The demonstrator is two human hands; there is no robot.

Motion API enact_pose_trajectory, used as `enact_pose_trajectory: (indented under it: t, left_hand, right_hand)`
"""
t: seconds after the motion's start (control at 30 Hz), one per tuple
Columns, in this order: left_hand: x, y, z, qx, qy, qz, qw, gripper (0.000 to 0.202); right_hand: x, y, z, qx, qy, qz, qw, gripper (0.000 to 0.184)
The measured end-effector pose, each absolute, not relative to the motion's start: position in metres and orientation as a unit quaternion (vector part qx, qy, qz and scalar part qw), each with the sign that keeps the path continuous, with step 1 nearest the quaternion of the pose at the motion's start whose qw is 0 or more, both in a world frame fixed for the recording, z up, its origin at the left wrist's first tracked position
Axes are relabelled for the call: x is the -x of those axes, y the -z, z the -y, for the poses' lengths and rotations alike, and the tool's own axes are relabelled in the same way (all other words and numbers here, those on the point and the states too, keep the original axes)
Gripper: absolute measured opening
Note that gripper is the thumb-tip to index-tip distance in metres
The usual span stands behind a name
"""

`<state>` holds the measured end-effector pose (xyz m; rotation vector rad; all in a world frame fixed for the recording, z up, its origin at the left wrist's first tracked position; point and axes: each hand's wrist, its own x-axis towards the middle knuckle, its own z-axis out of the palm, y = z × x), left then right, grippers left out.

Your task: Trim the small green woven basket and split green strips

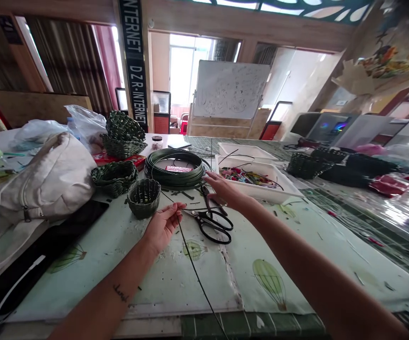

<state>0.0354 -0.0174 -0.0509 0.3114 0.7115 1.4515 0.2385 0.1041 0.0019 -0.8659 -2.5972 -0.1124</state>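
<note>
My left hand pinches a thin dark green strip that runs from the fingers down toward the table's near edge. My right hand reaches forward with fingers stretched out, palm down, over the black scissors and close to a coil of dark green strip. A small round woven green basket stands just left of my left hand.
More woven green baskets and a stack of them sit at the back left by a white bag. A white tray of coloured bits lies to the right, dark baskets beyond it. Cut scraps litter the tablecloth.
</note>
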Motion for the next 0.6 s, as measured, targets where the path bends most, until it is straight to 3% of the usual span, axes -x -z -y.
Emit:
enact_pose_trajectory:
  t: [0.17,0.37,0.5,0.6]
  left_hand:
    - [-0.036,0.054,0.017,-0.158,-0.642,-0.316,0.68,0.012]
    - [-0.041,0.055,0.017,-0.17,-0.639,-0.311,0.683,0.004]
    - [-0.044,0.057,0.02,-0.184,-0.625,-0.304,0.695,0.009]
    - [-0.045,0.057,0.022,-0.179,-0.62,-0.309,0.699,0.01]
  right_hand:
    - [-0.245,0.009,-0.072,0.293,0.007,0.94,0.175,0.05]
    - [-0.214,0.014,-0.021,0.19,-0.008,0.964,0.187,0.068]
    - [-0.195,0.02,-0.006,0.13,0.053,0.962,0.236,0.035]
    - [-0.192,0.023,-0.012,0.126,0.093,0.953,0.261,0.027]
